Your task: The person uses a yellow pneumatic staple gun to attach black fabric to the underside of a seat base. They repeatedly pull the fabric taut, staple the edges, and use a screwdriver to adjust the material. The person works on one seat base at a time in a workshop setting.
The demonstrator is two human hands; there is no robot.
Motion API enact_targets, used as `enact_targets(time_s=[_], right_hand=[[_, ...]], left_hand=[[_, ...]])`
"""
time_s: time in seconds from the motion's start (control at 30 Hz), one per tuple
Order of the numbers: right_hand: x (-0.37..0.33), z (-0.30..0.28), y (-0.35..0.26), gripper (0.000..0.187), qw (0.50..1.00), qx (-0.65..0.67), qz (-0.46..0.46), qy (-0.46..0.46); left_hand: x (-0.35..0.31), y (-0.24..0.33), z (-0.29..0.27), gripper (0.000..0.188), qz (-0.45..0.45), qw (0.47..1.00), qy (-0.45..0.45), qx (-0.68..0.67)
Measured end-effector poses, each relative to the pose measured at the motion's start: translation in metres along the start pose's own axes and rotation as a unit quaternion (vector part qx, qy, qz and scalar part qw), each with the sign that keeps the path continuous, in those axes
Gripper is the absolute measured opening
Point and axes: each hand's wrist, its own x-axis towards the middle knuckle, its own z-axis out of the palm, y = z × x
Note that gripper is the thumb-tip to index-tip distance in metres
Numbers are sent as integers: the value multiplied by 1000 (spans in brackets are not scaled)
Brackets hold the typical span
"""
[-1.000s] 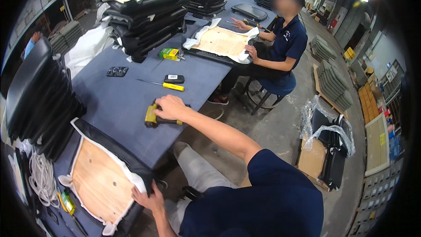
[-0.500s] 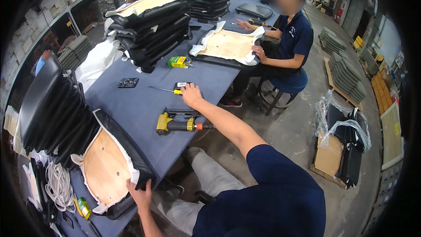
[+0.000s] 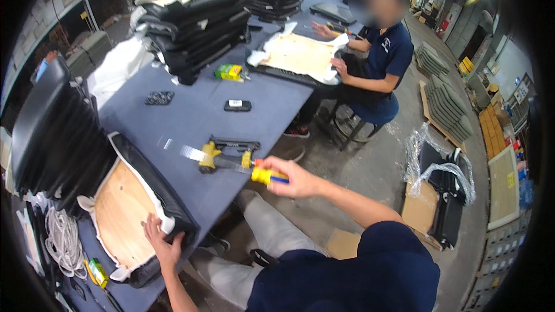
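In my right hand (image 3: 295,178) is a screwdriver (image 3: 269,175) with a yellow and blue handle. Its shaft is smeared by motion and points left, above the yellow and black staple gun (image 3: 226,159) on the table. My left hand (image 3: 163,241) lies with fingers spread on the near right corner of a seat cushion (image 3: 124,202). That cushion lies upside down, its plywood base facing up, with white lining and black cover around the edge. Beyond the staple gun sits a small black box with a white label (image 3: 237,106).
Stacks of black cushions stand at the left (image 3: 58,138) and far side (image 3: 196,32) of the blue-grey table (image 3: 191,112). A co-worker (image 3: 381,52) sits at the far right with another cushion (image 3: 298,55). A green-yellow box (image 3: 229,72), a dark patterned piece (image 3: 159,98) and coiled cord (image 3: 65,242) lie around.
My right hand has lifted the screwdriver from beside the black box and drawn it nearer. My left hand has shifted from the cushion's corner edge further onto the plywood.
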Motion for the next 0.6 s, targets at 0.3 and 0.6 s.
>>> enact_targets(time_s=[0.3, 0.6], right_hand=[[-95, 65, 2, 45, 986, -89, 84, -118], [-85, 85, -20, 39, 977, -105, 122, -137]], left_hand=[[-7, -18, 14, 60, -14, 1000, 7, 16], [4, 4, -9, 41, -7, 998, -42, 50]])
